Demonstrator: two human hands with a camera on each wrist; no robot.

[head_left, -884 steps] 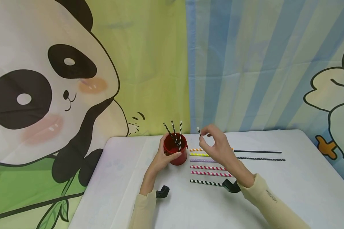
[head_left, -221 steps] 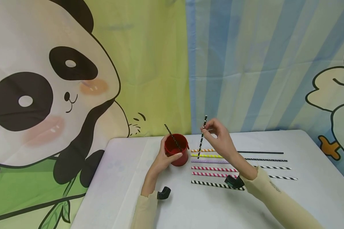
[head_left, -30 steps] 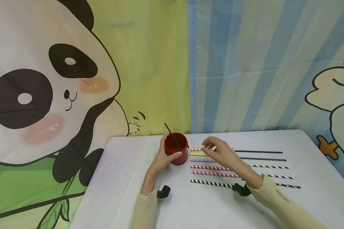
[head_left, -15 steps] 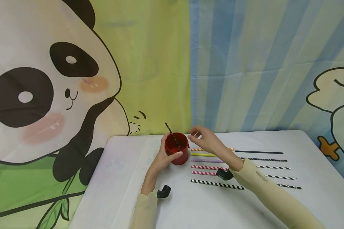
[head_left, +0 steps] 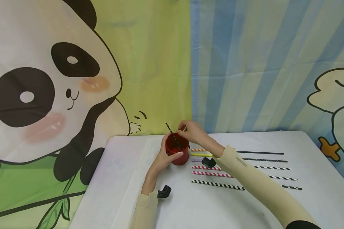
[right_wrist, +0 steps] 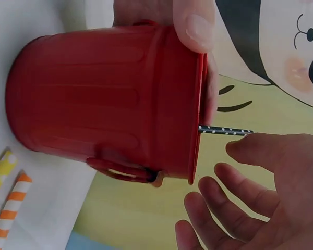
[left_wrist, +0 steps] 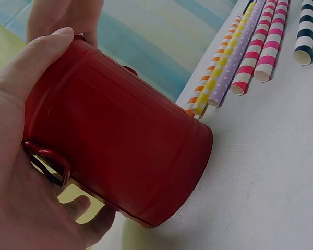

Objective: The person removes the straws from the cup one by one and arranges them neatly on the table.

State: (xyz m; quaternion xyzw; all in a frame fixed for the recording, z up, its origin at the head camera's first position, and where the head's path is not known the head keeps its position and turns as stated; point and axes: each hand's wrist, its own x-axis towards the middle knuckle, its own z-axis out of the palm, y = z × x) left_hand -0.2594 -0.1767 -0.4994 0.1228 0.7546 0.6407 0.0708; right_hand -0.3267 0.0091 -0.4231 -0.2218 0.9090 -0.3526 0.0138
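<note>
My left hand (head_left: 163, 156) grips the small red metal bucket (head_left: 180, 158) around its left side, with the thumb across its front. One black straw with white dots (head_left: 169, 128) leans inside the bucket, its upper end sticking out above the rim. Above the bucket's right rim is my right hand (head_left: 193, 132), fingers loosely bent. From the right wrist view, the thumb and fingers (right_wrist: 240, 192) come close to the straw's free end (right_wrist: 227, 130) without pinching it. The straw's lower end is inside the bucket.
Right of the bucket lie colourful straws in a column: orange-striped (head_left: 199, 149), yellow (head_left: 202, 155), purple, two pink-striped (head_left: 212, 173) and thick black-and-white (head_left: 218, 184). Further right lie several dark straws, including plain black (head_left: 261, 152) and white-dotted (head_left: 292, 187). A printed curtain (head_left: 232, 63) hangs behind the white table (head_left: 109, 190).
My right hand has moved left from the straw rows to the bucket. The dotted straw it held earlier now lies frontmost in the right column. The bucket, formerly holding several straws, shows one.
</note>
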